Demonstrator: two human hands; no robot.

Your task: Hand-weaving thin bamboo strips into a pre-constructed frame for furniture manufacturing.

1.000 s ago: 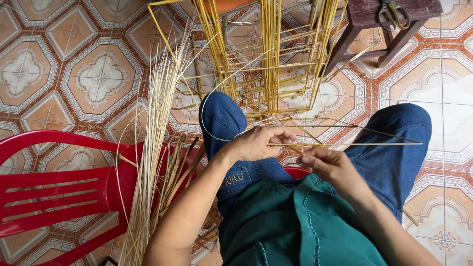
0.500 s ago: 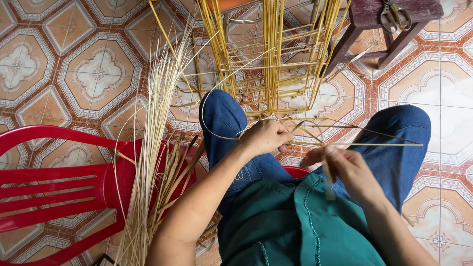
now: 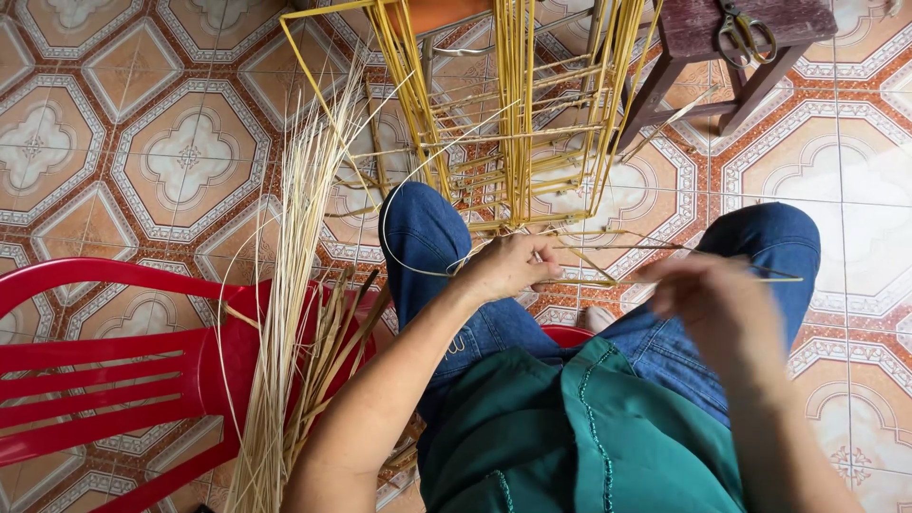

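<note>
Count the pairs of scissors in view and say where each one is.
1. The scissors lie on the dark wooden stool at the top right, beyond the bamboo frame. More may be hidden outside the picture.

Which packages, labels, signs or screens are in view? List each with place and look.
None in view: no package, label, sign or screen.
Only a woven cane frame, a loose straw bundle, a red plastic chair, a wooden stool with scissors, and a patterned tile floor.
</note>
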